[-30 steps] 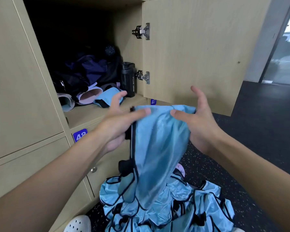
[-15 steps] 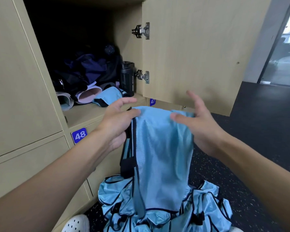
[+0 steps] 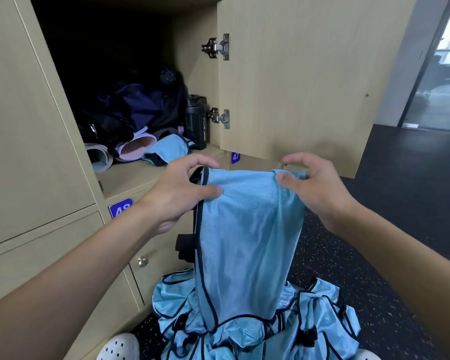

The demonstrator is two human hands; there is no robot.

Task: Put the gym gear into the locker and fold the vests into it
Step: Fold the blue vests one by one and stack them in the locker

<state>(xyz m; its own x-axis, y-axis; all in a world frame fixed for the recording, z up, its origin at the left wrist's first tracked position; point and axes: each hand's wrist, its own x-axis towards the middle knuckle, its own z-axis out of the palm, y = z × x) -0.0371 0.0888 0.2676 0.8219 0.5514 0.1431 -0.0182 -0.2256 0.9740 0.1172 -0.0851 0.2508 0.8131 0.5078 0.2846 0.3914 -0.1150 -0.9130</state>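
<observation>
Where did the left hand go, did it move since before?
Yes, the left hand sank a little. Its wrist now covers part of the 48 label, which showed whole a second ago.

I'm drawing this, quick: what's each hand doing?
Left hand: pinches the light blue mesh vest with black trim.
Right hand: pinches that vest's other top corner.

left hand [image 3: 177, 194], right hand [image 3: 316, 189] apparently pinching vest [image 3: 244, 242]
</observation>
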